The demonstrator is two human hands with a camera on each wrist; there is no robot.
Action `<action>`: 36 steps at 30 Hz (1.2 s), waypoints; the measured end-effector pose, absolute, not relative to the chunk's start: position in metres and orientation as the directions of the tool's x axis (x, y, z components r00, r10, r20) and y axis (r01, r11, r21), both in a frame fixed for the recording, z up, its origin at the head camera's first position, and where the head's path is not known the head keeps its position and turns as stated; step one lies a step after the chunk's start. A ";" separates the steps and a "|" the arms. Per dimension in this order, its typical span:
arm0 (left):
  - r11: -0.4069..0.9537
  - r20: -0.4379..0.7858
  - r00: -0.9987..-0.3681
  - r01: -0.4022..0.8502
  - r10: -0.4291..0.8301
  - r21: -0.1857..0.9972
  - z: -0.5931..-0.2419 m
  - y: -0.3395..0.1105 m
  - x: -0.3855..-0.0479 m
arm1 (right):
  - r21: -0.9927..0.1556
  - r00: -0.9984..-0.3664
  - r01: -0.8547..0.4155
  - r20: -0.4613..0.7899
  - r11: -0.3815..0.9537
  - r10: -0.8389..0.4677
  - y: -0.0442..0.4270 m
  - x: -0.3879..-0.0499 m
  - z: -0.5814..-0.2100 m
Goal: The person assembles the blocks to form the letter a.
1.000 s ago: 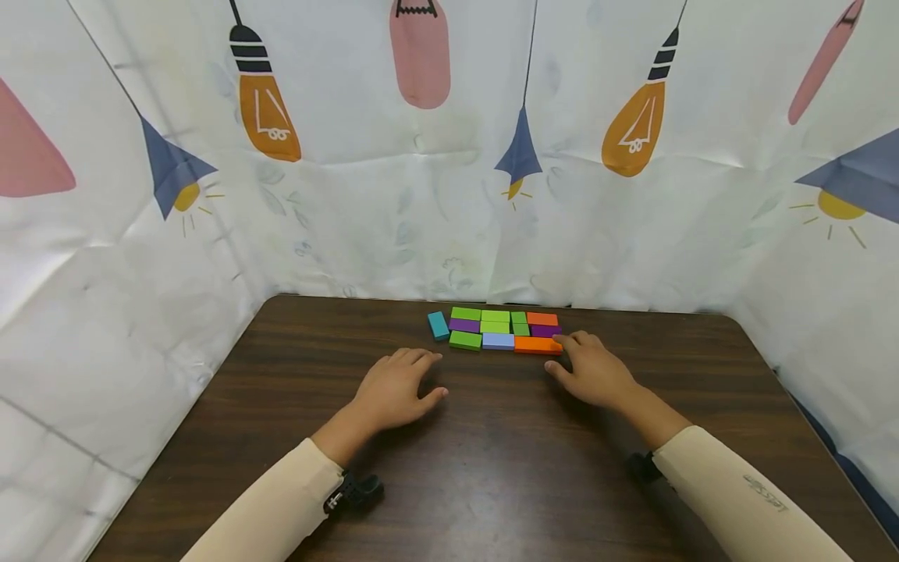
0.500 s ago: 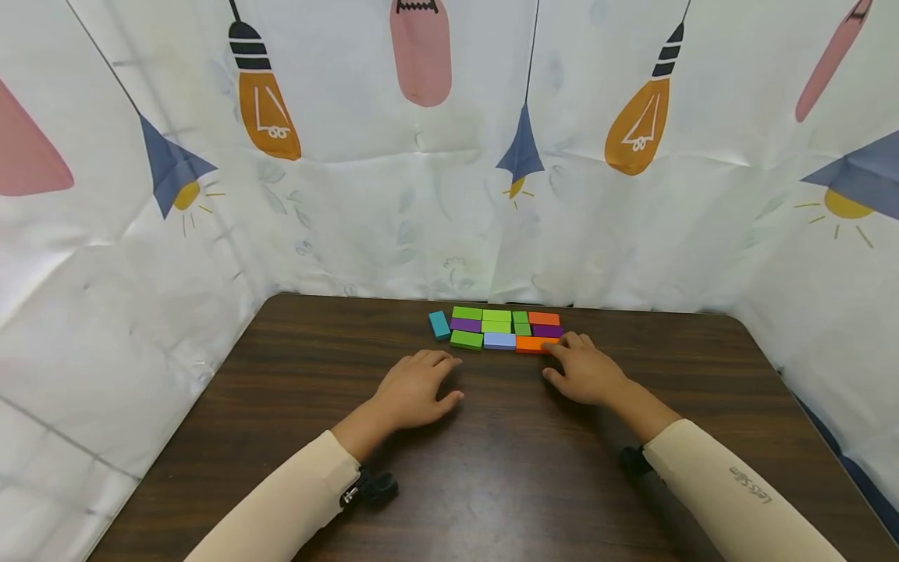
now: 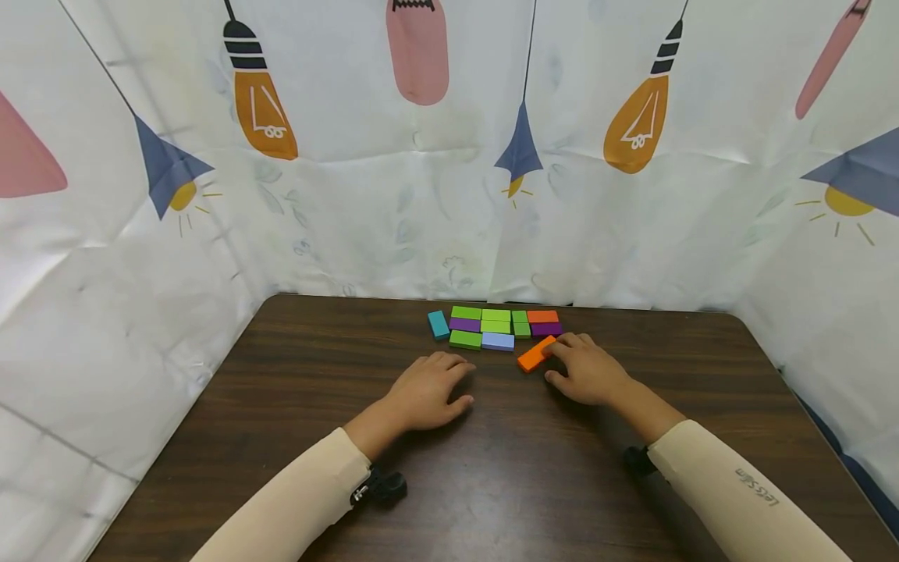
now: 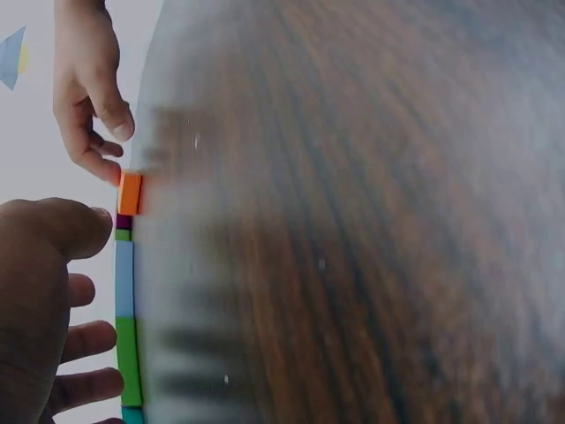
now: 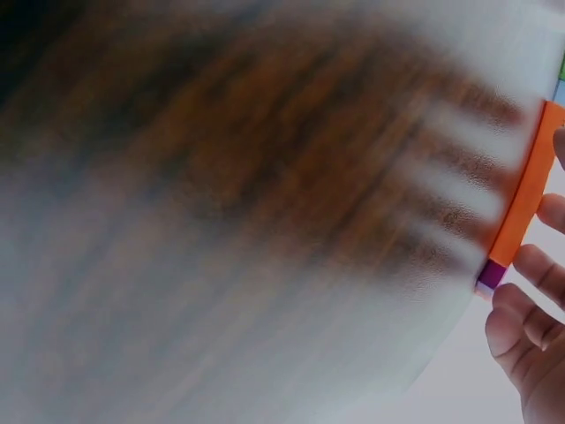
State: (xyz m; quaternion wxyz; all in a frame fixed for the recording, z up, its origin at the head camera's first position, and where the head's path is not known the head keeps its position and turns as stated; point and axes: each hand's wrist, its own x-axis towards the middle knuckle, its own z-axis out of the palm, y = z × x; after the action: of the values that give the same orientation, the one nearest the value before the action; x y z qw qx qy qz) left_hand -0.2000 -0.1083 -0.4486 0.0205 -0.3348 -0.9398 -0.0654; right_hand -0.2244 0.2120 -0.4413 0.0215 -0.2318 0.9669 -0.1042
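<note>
Coloured blocks (image 3: 495, 327) by the far edge of the table (image 3: 485, 484) sit behind the orange block (image 3: 534, 357); the loosely spread right hand (image 3: 588, 370) touches its far end. The left hand (image 3: 425, 392) is spread.

This is a curtained tabletop area: white curtains (image 3: 379, 250), printed with light bulbs (image 3: 635, 125) and lamps (image 3: 520, 144), enclose a wood-grain table (image 3: 492, 476) on three sides.

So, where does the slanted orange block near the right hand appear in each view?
Head: orange block just right of centre, in the lower half.
Left wrist: orange block at left, slightly above the middle.
Right wrist: orange block at the right edge.
Shared landmark: right hand, beside the block in all three.
</note>
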 end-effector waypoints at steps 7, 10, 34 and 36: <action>0.738 0.057 -0.746 0.666 0.664 0.111 -0.450 -0.099 -0.201 | -0.221 -0.876 -0.478 0.039 0.850 -0.482 0.211 -0.226 -0.442; 0.719 0.053 -0.727 0.685 0.684 0.114 -0.449 -0.093 -0.200 | -0.215 -0.869 -0.491 0.047 0.844 -0.493 0.210 -0.228 -0.442; 0.661 -0.061 -0.660 0.738 0.749 0.137 -0.456 -0.042 -0.211 | -0.282 -0.831 -0.537 0.013 0.795 -0.557 0.214 -0.236 -0.440; 0.657 -0.069 -0.654 0.743 0.753 0.125 -0.456 -0.039 -0.213 | -0.284 -0.828 -0.540 0.011 0.792 -0.561 0.215 -0.236 -0.439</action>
State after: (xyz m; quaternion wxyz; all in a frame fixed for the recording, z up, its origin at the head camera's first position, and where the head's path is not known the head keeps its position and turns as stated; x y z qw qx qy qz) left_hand -0.2132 -0.0392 -0.4558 -0.0572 -0.4118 -0.9085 -0.0428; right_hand -0.2357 0.2147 -0.4388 0.0367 -0.2910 0.9459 -0.1388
